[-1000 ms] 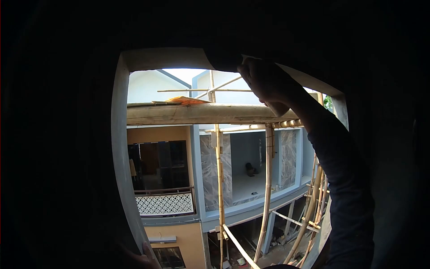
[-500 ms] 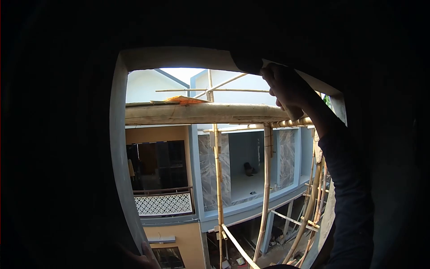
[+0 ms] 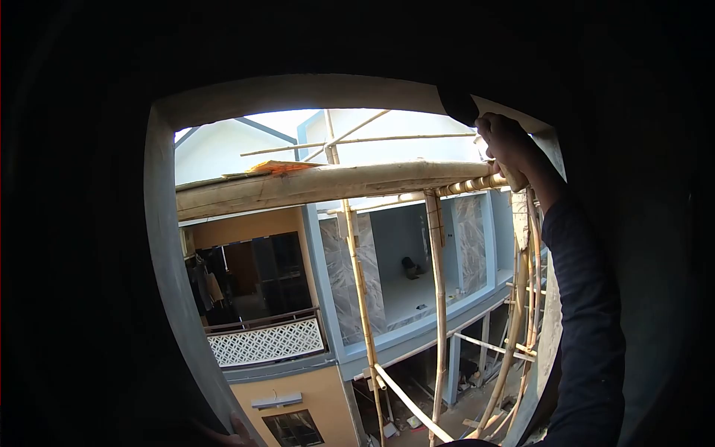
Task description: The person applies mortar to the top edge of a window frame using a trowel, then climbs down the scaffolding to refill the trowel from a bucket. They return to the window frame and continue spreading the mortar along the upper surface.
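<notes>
Up at the top right of the window opening, my right hand (image 3: 508, 145) is closed round the pale handle of a putty knife (image 3: 457, 105). Its wide dark blade lies against the underside of the opening's top edge (image 3: 313, 94), and the handle's end shows below my fist. My left hand (image 3: 240, 428) is low at the lower left, by the side edge of the window opening (image 3: 165, 246). Most of it is lost in shadow, so I cannot make out its fingers or anything in them.
Just outside runs a thick horizontal bamboo beam (image 3: 350, 179) with upright bamboo poles (image 3: 438, 298) and an orange sheet (image 3: 283, 167) on top. Across the gap stands a building with a white lattice balcony (image 3: 264, 343). A person (image 3: 410, 268) is low on the floor in an open room there.
My view has tilted and shifted, so the opening sits further left. My right hand and the putty knife have moved right along the top edge. My left hand stays low at the side.
</notes>
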`<state>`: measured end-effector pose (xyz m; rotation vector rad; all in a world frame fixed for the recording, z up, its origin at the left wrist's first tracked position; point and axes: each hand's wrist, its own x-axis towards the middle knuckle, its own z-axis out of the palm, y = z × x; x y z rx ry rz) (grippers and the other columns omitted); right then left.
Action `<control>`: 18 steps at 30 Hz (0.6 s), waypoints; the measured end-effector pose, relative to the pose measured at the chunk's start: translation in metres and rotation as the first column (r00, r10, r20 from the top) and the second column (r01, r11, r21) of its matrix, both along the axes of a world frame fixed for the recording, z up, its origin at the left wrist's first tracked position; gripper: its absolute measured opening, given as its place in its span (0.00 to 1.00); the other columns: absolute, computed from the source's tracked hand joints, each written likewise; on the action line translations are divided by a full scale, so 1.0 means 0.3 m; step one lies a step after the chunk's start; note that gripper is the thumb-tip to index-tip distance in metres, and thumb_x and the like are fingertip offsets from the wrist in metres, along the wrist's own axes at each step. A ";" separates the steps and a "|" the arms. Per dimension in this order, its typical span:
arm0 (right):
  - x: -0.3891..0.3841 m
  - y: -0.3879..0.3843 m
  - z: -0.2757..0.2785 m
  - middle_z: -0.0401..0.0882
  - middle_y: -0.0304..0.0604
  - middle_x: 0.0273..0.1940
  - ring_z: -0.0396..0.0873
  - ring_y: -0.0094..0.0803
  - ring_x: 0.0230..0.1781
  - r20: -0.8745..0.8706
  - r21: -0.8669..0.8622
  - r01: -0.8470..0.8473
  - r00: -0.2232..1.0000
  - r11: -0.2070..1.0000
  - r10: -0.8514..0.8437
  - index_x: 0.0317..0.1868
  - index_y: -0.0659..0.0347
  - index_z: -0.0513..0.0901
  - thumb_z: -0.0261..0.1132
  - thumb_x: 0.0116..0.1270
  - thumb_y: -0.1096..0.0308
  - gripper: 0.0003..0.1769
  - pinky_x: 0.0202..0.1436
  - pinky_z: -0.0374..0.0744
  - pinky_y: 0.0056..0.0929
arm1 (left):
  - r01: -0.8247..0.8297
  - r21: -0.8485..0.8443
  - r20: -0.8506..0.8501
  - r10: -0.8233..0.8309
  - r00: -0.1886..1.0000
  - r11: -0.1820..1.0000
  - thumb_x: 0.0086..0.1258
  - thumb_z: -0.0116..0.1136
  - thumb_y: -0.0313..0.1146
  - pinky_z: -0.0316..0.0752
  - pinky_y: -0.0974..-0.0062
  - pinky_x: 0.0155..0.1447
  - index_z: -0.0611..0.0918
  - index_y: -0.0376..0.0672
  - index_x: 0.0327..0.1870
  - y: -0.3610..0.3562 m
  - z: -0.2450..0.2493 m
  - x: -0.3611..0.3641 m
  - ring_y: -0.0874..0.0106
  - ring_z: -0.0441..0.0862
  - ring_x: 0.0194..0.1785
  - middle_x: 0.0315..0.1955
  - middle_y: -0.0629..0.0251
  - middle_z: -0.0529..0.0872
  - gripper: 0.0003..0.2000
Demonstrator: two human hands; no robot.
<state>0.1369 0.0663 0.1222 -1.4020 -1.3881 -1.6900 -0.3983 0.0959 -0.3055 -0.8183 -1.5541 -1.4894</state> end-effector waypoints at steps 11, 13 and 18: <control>-0.552 -0.149 0.018 0.74 0.43 0.23 0.78 0.31 0.14 -0.694 -0.109 -0.787 0.497 0.607 0.521 0.49 0.65 0.72 0.45 0.75 0.49 0.25 0.17 0.79 0.28 | 0.028 -0.047 0.081 -0.024 0.996 0.999 0.52 0.75 0.47 0.61 0.41 0.64 0.61 0.42 0.72 0.024 -0.041 -0.015 0.36 0.67 0.62 0.60 0.34 0.69 0.47; -0.642 -0.103 0.048 0.78 0.48 0.27 0.82 0.32 0.19 -0.370 -0.312 -0.654 0.752 0.689 0.546 0.52 0.67 0.74 0.50 0.76 0.54 0.22 0.20 0.82 0.28 | 0.003 -0.055 0.073 0.001 0.997 0.998 0.52 0.74 0.47 0.61 0.41 0.64 0.61 0.42 0.73 0.024 -0.029 -0.007 0.36 0.67 0.62 0.60 0.33 0.69 0.47; -0.643 -0.053 0.068 0.83 0.49 0.36 0.85 0.37 0.33 0.266 -0.091 -0.147 0.950 0.985 0.166 0.49 0.65 0.79 0.57 0.72 0.64 0.14 0.35 0.85 0.32 | 0.051 -0.069 0.081 -0.046 0.996 0.996 0.52 0.75 0.48 0.61 0.39 0.63 0.62 0.43 0.72 -0.018 0.005 0.006 0.35 0.67 0.61 0.60 0.33 0.69 0.47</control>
